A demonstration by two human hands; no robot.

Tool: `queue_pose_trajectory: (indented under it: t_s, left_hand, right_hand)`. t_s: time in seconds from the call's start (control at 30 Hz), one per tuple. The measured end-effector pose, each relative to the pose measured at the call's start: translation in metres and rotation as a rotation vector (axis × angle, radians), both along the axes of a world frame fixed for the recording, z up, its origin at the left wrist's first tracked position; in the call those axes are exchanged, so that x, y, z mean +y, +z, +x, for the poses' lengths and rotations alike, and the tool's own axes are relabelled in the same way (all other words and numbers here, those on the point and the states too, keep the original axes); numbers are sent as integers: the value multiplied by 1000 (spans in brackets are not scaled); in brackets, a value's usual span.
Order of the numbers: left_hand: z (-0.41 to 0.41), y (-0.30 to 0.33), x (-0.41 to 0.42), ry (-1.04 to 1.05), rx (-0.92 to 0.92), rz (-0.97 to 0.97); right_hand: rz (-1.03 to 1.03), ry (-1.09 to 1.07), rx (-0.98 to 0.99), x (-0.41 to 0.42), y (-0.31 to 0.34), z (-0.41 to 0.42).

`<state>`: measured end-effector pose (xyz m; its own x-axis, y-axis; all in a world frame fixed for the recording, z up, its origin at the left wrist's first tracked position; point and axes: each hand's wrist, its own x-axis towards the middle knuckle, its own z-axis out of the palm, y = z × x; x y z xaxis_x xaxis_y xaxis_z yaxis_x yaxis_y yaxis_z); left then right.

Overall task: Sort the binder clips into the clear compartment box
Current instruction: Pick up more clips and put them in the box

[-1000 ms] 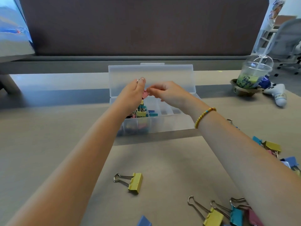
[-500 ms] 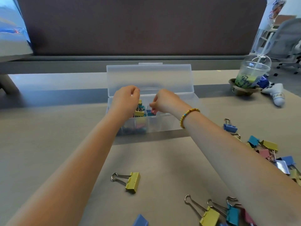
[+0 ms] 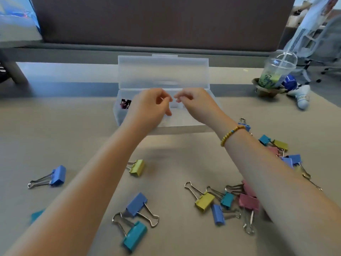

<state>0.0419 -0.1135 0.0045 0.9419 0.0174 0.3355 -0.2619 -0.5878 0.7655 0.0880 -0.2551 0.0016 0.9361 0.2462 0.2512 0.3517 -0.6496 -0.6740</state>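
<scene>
The clear compartment box point(image 3: 162, 71) stands open at the middle of the desk, its lid upright. Small dark clips point(image 3: 125, 104) lie in its left compartment. My left hand point(image 3: 147, 109) and my right hand point(image 3: 196, 106) hover over the box's middle, fingertips nearly touching, fingers loosely curled with nothing visible in them. Loose binder clips lie in front of the box: a yellow one point(image 3: 137, 167), a blue one point(image 3: 55, 176) at the left, a blue point(image 3: 137, 204) and teal pair point(image 3: 135, 235), and a mixed heap point(image 3: 227, 200) under my right forearm.
More clips point(image 3: 280, 147) are scattered to the right of my right wrist. A lidded plastic cup point(image 3: 276, 72) in a brown holder and a white object point(image 3: 301, 97) stand at the back right. A dark partition point(image 3: 162, 21) closes off the desk's far side.
Both hands held a pink clip above the box, lowered it into the box, and now sit over it with nothing in them. The view has tilted down, showing more loose clips.
</scene>
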Motion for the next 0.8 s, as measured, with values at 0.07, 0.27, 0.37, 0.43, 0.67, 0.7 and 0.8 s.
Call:
queue_pose_trajectory:
  t_s: [0.07, 0.27, 0.37, 0.43, 0.67, 0.7, 0.8]
  left_hand:
    - [-19, -3, -12, -57, 30, 75]
    - [-75, -11, -40, -260, 229, 397]
    - [-101, -21, -52, -464, 399, 666]
    - [-106, -32, -55, -449, 419, 696]
    - [-101, -44, -48, -350, 285, 493]
    - [-104, -42, -51, -383, 276, 459]
    - [-115, -42, -61, -473, 266, 468]
  right_hand:
    - [30, 7, -20, -16, -5, -21]
    - [-89, 109, 146, -68, -16, -92]
    - [-69, 93, 193, -89, -23, -118]
    - [-42, 75, 221, -98, -30, -129]
    - [-15, 91, 207, -110, -30, -132]
    - [-7, 105, 220, -113, -29, -132]
    - [-63, 147, 262, -119, -30, -132]
